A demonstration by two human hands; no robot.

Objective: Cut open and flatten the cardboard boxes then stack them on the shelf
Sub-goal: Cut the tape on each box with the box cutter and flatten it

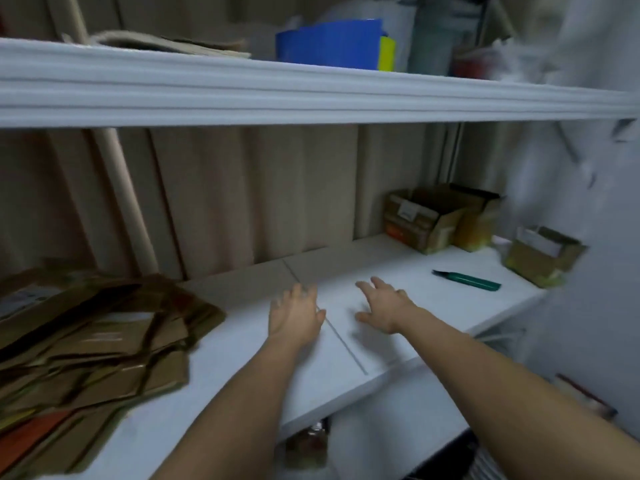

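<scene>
A loose stack of flattened brown cardboard boxes (93,344) lies at the left end of the white shelf (398,282). Two whole cardboard boxes stand at the far right: a larger one (429,220) by the back wall and a smaller one (540,258) nearer the edge. A green-handled cutter (467,280) lies on the shelf between them and my hands. My left hand (296,313) and my right hand (384,306) reach over the middle of the shelf, fingers spread and holding nothing. The picture is blurred by motion.
An upper white shelf (311,95) runs overhead, carrying a blue and yellow folder (332,43) and other stored items. A beige corrugated wall (242,195) backs the shelf. A white wall closes the right side. Dim objects sit below the shelf edge.
</scene>
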